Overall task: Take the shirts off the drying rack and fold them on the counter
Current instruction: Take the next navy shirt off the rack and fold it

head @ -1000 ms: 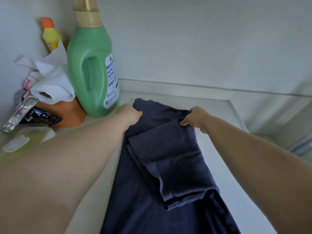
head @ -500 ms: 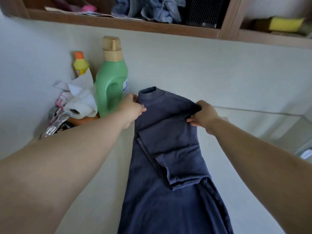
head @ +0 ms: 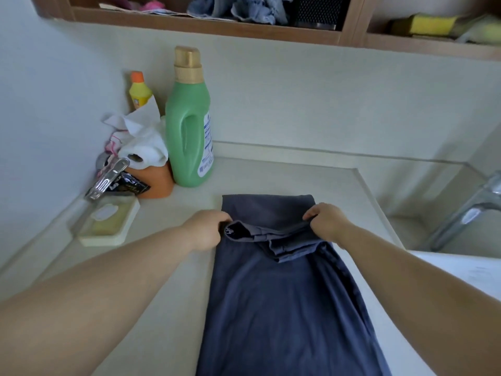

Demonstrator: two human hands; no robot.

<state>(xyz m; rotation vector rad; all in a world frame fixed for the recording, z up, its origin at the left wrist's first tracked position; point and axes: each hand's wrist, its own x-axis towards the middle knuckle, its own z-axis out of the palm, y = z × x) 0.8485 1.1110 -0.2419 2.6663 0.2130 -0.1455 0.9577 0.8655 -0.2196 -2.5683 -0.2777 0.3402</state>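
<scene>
A dark blue shirt (head: 282, 302) lies lengthwise on the pale counter (head: 168, 270), its sides folded in to a narrow strip. Its collar end is turned over toward me, so a fold edge lies at the far end. My left hand (head: 206, 232) pinches the left corner of the turned-over collar end. My right hand (head: 326, 222) pinches the right corner of the same end. Both hands hold the cloth just above the shirt's body. The shirt's near end runs out of view at the bottom. No drying rack is in view.
A green detergent bottle (head: 189, 126), a small yellow bottle (head: 139, 93), a paper roll (head: 143, 150), an orange container (head: 157, 180), a metal clip (head: 107, 179) and a soap dish (head: 108, 221) crowd the back left corner. A sink with a faucet (head: 466, 213) is at right. A wooden shelf (head: 271, 31) hangs overhead.
Both hands lifted the shirt's collar end off the counter, then brought it back toward me, folding it over the body. The view has tilted up.
</scene>
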